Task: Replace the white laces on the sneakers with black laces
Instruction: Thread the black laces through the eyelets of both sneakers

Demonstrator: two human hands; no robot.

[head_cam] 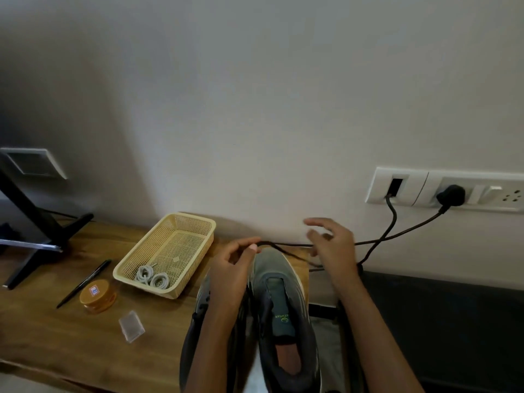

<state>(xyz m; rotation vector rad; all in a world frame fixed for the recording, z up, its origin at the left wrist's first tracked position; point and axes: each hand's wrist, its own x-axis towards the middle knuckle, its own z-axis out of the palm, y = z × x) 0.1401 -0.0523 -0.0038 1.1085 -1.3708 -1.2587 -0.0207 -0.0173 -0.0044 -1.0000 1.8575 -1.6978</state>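
Left hand (235, 268) pinches black lace (268, 243) above sneaker (279, 285) toe; lace runs rightward toward spread-fingered right hand (331, 248), whose grip cannot be determined.

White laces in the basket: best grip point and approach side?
Come straight down through the open top, since the walls of the basket block any side approach. The white laces lie as two flat coils at its near end, close to the near wall. Pinch the ring of one coil on its far side, where bare mesh floor leaves room for fingertips.
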